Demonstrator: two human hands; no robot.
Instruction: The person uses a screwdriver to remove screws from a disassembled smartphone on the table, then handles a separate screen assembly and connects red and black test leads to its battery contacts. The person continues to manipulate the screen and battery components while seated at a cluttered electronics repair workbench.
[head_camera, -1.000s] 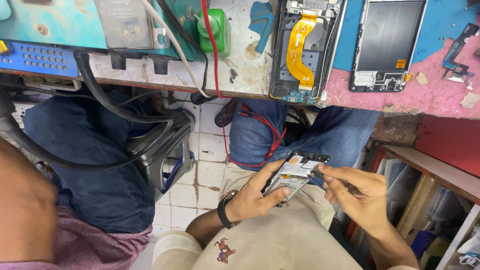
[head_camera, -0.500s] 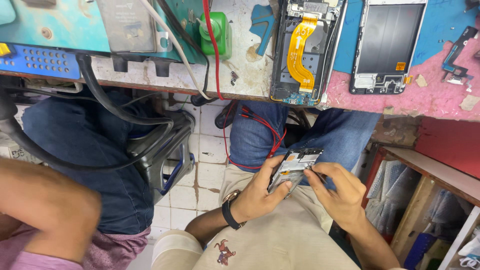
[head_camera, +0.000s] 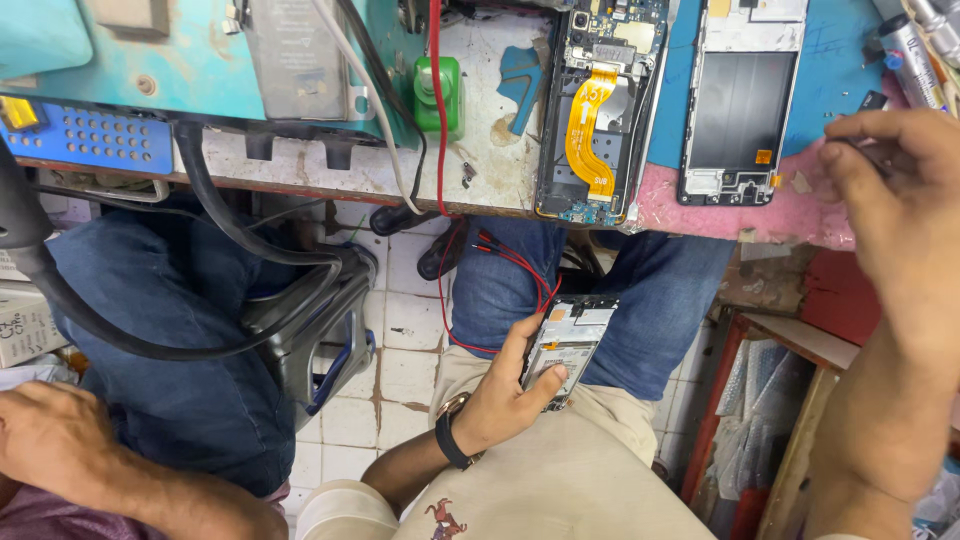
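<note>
My left hand (head_camera: 505, 395), with a dark watch on the wrist, holds an opened phone body (head_camera: 568, 340) over my lap, its inner boards facing up. My right hand (head_camera: 895, 190) is raised to the pink edge of the workbench (head_camera: 790, 215) at the right. Its fingers are pinched on a thin dark tool (head_camera: 868, 148), which is mostly hidden by the fingers. The two hands are far apart.
On the bench lie an opened phone with an orange flex cable (head_camera: 595, 110), a bare screen frame (head_camera: 740, 100) and a green bottle (head_camera: 438, 95). Red wires (head_camera: 500, 260) hang toward my lap. A black stool (head_camera: 310, 320) and another person's arm (head_camera: 90, 460) are at left.
My right hand has left the phone body and risen to the bench at the right. My left hand still holds the phone body, now alone.
</note>
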